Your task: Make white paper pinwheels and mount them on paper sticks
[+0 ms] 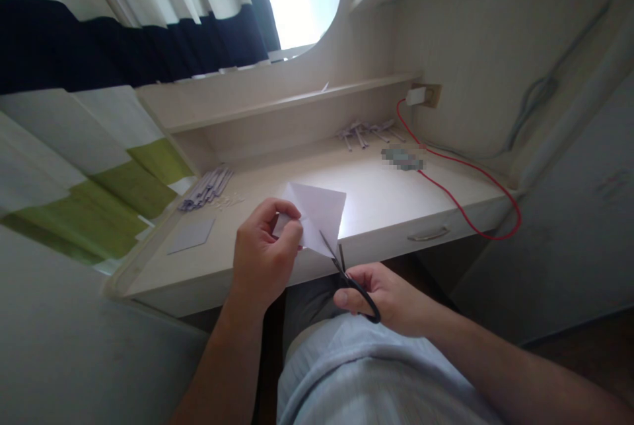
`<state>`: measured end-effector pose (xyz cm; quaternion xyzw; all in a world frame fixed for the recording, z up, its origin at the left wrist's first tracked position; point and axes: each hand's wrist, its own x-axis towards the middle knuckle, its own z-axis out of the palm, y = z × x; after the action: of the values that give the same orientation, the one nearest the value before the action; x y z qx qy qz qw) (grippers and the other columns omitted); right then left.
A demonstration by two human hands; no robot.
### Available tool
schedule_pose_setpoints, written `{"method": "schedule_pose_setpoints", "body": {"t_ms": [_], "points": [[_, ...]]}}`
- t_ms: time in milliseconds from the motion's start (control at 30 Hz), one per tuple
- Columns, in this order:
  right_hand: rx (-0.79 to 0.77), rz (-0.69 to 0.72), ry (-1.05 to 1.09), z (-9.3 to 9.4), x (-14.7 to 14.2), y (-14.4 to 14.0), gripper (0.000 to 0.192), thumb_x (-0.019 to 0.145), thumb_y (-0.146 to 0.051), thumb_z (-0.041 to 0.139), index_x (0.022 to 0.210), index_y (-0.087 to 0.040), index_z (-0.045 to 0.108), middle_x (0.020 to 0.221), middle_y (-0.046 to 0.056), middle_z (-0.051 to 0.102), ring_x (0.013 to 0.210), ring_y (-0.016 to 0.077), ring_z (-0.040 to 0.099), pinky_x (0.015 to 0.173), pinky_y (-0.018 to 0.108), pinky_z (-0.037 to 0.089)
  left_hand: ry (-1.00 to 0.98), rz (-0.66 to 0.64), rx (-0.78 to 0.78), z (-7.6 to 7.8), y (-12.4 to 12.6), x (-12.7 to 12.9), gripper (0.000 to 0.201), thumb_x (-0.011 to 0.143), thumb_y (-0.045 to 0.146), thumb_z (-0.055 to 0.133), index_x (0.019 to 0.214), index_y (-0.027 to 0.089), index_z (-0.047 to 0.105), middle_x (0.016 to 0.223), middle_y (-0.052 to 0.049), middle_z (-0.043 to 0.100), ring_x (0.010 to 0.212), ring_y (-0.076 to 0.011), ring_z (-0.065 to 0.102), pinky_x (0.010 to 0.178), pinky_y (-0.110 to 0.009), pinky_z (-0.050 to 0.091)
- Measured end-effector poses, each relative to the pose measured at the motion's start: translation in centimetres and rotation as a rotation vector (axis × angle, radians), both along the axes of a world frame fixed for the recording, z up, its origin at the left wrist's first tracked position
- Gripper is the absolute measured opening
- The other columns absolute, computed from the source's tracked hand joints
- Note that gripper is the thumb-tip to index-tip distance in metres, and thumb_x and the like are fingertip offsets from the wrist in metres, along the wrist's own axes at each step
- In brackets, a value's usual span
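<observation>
A white sheet of paper (321,210) is pinched between the thumb and fingers of my left hand (267,250), above the desk's front edge. My right hand (384,296) grips black-handled scissors (347,276), with thumb and fingers in the loops. The scissor blades are spread, and their tips point up at the lower right corner of the paper. One blade lies over the sheet; whether the other is behind it or beside its edge I cannot tell.
Rolled paper sticks (208,187) lie at the desk's left, near small scraps (228,202) and a flat paper square (191,235). More paper pieces with sticks (364,133) are at the back. A red cable (460,194) runs from a charger (416,96) past a blurred-out object (403,158).
</observation>
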<state>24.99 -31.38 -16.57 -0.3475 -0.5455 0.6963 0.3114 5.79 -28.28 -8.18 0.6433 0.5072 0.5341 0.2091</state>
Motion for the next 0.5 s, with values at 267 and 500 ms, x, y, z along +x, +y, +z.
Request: {"method": "schedule_pose_setpoints", "body": {"t_ms": [267, 500], "points": [[0.005, 0.013, 0.017, -0.07, 0.16, 0.04, 0.050, 0.078, -0.054, 0.085, 0.069, -0.019, 0.051, 0.058, -0.007, 0.040, 0.052, 0.0071, 0.028, 0.048, 0.026, 0.018, 0.035, -0.043, 0.003, -0.24, -0.15, -0.01, 0.008, 0.080, 0.016, 0.062, 0.082, 0.021, 0.067, 0.060, 0.007, 0.059, 0.048, -0.0095, 0.057, 0.042, -0.018, 0.043], [0.006, -0.003, 0.011, -0.26, 0.06, 0.06, 0.051, 0.077, -0.057, 0.085, 0.070, -0.018, 0.054, 0.059, -0.006, 0.042, 0.053, 0.0074, 0.029, 0.048, 0.025, 0.018, 0.013, -0.043, -0.004, -0.18, -0.12, 0.11, 0.007, 0.079, 0.016, 0.062, 0.081, 0.021, 0.067, 0.061, 0.007, 0.059, 0.047, -0.0091, 0.056, 0.040, -0.017, 0.042]]}}
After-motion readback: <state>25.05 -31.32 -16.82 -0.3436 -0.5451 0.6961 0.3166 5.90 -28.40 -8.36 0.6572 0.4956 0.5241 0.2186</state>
